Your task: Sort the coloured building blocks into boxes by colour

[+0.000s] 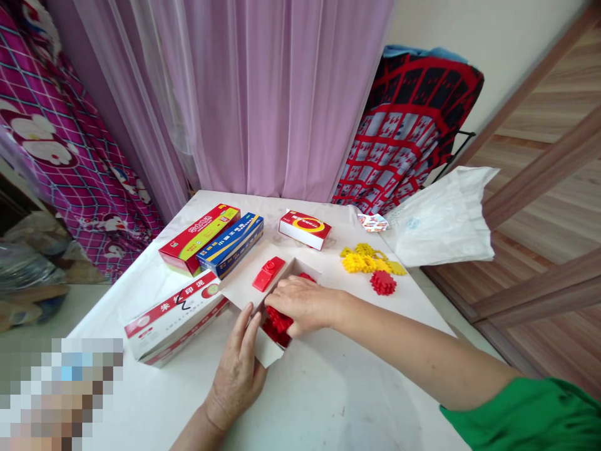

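An opened white box (270,352) stands on the white table with red toothed pieces (277,326) inside. My right hand (303,305) reaches into it from the right, fingers curled down over the red pieces; whether it grips one is hidden. My left hand (239,369) rests against the box's near left side, thumb and fingers apart. On the raised flap lies a flat red plastic piece (269,274). To the right of the box are yellow toothed pieces (364,261) and a stack of red toothed pieces (383,283).
Left on the table (328,394) are a white-and-red box (176,319), a blue box (231,246) and a red-green box (200,238). A small red-and-white box (305,230) sits at the back. A white bag (441,219) overhangs the right edge.
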{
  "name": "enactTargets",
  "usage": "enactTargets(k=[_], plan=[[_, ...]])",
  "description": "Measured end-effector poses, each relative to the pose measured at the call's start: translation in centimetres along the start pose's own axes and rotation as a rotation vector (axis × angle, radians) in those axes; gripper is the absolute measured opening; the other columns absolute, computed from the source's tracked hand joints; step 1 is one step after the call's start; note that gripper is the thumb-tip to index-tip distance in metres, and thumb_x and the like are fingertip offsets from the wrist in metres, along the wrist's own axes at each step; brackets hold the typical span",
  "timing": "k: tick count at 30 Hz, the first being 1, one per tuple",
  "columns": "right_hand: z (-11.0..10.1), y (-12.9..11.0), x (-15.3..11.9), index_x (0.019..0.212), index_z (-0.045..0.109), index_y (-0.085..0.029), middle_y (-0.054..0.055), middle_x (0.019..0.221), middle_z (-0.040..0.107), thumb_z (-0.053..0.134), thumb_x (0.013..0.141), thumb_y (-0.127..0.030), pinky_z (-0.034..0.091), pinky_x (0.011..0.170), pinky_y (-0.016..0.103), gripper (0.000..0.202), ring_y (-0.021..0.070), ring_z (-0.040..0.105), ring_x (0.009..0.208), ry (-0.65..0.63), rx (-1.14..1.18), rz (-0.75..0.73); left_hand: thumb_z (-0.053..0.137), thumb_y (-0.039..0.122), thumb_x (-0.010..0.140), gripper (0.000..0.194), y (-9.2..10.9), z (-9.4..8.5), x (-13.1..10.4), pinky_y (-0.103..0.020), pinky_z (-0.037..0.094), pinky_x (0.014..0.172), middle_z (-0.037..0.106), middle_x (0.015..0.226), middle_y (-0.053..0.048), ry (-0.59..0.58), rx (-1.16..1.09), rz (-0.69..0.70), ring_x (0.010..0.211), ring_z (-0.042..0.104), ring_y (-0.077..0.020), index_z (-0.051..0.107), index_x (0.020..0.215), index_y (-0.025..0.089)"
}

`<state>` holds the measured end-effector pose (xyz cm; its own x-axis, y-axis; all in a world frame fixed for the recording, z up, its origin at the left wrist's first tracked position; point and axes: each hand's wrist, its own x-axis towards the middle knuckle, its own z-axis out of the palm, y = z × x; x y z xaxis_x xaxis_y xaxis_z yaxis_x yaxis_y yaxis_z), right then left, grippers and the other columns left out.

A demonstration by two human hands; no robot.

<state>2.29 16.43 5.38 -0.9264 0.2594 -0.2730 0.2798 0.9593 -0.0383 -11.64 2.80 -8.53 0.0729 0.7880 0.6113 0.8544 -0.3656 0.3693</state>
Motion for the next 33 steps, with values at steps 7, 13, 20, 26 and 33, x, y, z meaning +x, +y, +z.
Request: enactTargets(k=[7,13,20,26,33], plan=[[0.4,-0.7,1.6,0.103,0.062,-0.013,0.013,0.100,0.069,0.072,0.070,-0.028,0.047,0.079,0.035,0.037,0.0261,0.061,0.095,-0.071,-0.038,-0.090,0.042,-0.006,0.063,0.098,-0.1,0.0,0.0,-0.049,0.041,0.107,0.016,0.158,-0.018,-0.024,-0.005,-0.004,0.143,0.026,-0.0328,0.010,0.152,0.019],[1.1,-0.9,2.5,0.107,0.064,-0.013,0.014,0.106,0.069,0.072,0.070,-0.029,0.048,0.081,0.035,0.041,0.0279,0.061,0.103,-0.119,-0.075,-0.114,0.043,-0.005,0.063,0.097,0.0,0.1,0.0,-0.048,0.040,0.109,0.016,0.158,-0.017,-0.045,-0.002,-0.018,0.143,0.026,-0.0312,0.012,0.151,0.018],[-0.4,1.7,1.5,0.108,0.067,-0.018,0.007,0.111,0.071,0.057,0.078,-0.016,0.046,0.078,0.027,0.032,0.0201,0.064,0.098,-0.165,0.156,-0.158,0.045,-0.003,0.065,0.092,0.1,0.1,-0.1,-0.046,0.038,0.110,0.017,0.158,-0.017,-0.056,0.016,0.010,0.144,0.023,-0.0301,0.015,0.150,0.015],[-1.7,4.3,-0.4,0.091,0.072,-0.022,0.000,0.094,0.074,0.052,0.082,-0.011,0.044,0.078,0.025,0.025,0.0148,0.065,0.086,0.085,0.229,0.062,0.045,-0.003,0.067,0.091,0.1,0.2,0.0,-0.048,0.039,0.109,0.020,0.157,-0.019,-0.055,0.028,0.007,0.143,0.025,-0.0317,0.015,0.150,0.016],[-1.8,5.3,1.4,0.132,0.052,-0.019,0.011,0.133,0.055,0.065,0.078,-0.018,0.042,0.093,0.036,0.055,0.0238,0.054,0.115,0.361,0.086,0.110,0.045,-0.003,0.066,0.092,0.0,0.1,0.0,-0.049,0.040,0.108,0.025,0.155,-0.019,-0.058,0.055,0.011,0.142,0.028,-0.0321,0.016,0.150,0.017]])
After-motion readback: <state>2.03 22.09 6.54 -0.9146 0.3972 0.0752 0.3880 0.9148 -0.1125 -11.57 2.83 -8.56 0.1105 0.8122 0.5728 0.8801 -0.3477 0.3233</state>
